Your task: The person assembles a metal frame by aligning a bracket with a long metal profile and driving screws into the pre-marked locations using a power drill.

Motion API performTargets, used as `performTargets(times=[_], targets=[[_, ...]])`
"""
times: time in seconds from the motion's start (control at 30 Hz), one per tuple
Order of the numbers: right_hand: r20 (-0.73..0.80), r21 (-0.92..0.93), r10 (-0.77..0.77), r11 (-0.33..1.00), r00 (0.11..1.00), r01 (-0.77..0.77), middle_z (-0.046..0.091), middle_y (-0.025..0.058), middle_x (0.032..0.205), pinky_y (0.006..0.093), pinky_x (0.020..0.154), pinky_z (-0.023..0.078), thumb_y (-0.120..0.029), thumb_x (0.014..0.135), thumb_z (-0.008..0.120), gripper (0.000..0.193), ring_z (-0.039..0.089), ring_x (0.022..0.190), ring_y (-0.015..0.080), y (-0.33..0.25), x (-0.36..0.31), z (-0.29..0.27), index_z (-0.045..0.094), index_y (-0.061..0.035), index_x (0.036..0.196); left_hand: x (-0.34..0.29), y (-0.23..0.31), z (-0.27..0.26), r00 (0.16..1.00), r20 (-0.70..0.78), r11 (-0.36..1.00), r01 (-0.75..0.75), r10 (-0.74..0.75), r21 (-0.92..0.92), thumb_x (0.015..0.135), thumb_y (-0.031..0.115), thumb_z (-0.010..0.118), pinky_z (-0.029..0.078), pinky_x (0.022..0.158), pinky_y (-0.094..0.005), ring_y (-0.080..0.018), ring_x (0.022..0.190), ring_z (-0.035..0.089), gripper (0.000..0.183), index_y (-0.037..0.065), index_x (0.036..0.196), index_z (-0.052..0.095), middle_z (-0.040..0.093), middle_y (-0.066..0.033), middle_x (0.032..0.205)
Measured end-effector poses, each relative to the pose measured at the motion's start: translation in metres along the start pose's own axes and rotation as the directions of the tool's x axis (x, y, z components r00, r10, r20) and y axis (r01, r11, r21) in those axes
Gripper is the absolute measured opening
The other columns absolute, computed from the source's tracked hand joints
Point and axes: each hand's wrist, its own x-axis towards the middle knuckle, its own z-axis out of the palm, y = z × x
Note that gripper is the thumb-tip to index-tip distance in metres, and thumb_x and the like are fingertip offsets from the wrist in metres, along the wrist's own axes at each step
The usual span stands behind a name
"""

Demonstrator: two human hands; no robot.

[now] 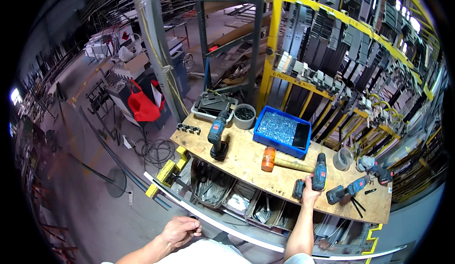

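Observation:
My right hand is wrapped round the grip of a blue and black cordless drill at the right part of the wooden workbench. The drill's chuck points toward the far side. My left hand is closed with thumb and fingers together, held low in front of my body; whatever is between the fingers, if anything, is too small to make out. A long white profile runs crosswise between me and the bench. Left of the drill lies an orange-headed mallet with a wooden handle.
A second drill stands at the bench's left. Behind are a blue bin of small metal parts, a grey tub and a tray. More power tools lie at right. Yellow racks rise behind; cables coil on the floor.

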Motion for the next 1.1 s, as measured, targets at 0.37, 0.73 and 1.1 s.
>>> performTargets(times=[0.37, 0.73, 1.1], targets=[[0.355, -0.134, -0.183, 0.961, 0.917, 0.243, 0.072, 0.0143, 0.107, 0.0361, 0.093, 0.054, -0.011, 0.092, 0.07, 0.043, 0.071, 0.099, 0.0234, -0.208, -0.176, 0.078, 0.059, 0.0048, 0.13, 0.087, 0.054, -0.02, 0.953, 0.283, 0.965, 0.168, -0.107, -0.201, 0.104, 0.011, 0.066, 0.05, 0.072, -0.0329, -0.0172, 0.078, 0.062, 0.018, -0.006, 0.101, 0.071, 0.069, -0.0114, 0.091], [0.544, -0.309, 0.148, 0.95, 0.826, 0.033, 0.072, 0.0151, 0.107, 0.0379, 0.088, 0.055, -0.012, 0.089, 0.074, 0.048, 0.072, 0.095, 0.0259, -0.233, -0.294, 0.309, 0.06, 0.0036, 0.133, 0.176, 0.121, -0.091, 0.84, 0.415, 0.861, 0.463, -0.35, -0.212, 0.105, 0.017, 0.065, 0.048, 0.069, -0.0288, -0.0154, 0.082, 0.062, 0.015, 0.004, 0.103, 0.071, 0.07, -0.0059, 0.093], [0.47, -0.423, 0.207, 0.906, 0.858, 0.013, 0.073, 0.0159, 0.107, 0.0397, 0.083, 0.057, -0.013, 0.086, 0.078, 0.054, 0.072, 0.091, 0.0284, -0.257, -0.351, 0.359, 0.06, 0.0025, 0.135, 0.15, 0.167, -0.139, 0.779, 0.521, 0.82, 0.523, -0.348, -0.235, 0.105, 0.013, 0.064, 0.048, 0.077, -0.0304, -0.0183, 0.093, 0.065, 0.015, -0.001, 0.107, 0.069, 0.069, -0.0099, 0.101]])
